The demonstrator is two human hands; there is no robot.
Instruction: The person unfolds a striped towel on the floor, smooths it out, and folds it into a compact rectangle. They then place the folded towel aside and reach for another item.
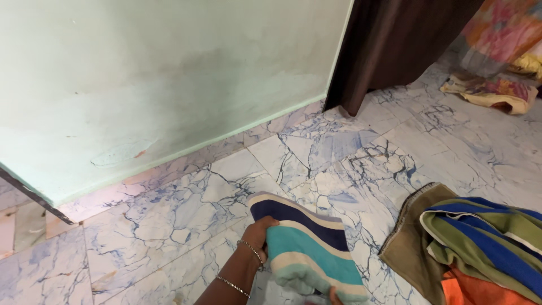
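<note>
My left hand (258, 231) grips the left edge of a folded striped towel (307, 245) with navy, cream and teal bands, held just above the marble floor. Thin bracelets circle that wrist. Only a fingertip of my right hand (335, 295) shows at the bottom edge, touching the towel's lower end; I cannot tell whether it holds the towel.
A pile of clothes (480, 248) lies at the lower right: brown cloth, a green and blue striped piece, something orange. A pale green wall (158, 79) runs along the left. A dark brown curtain (395, 45) hangs at the top, with colourful fabric (497, 90) on the floor beyond.
</note>
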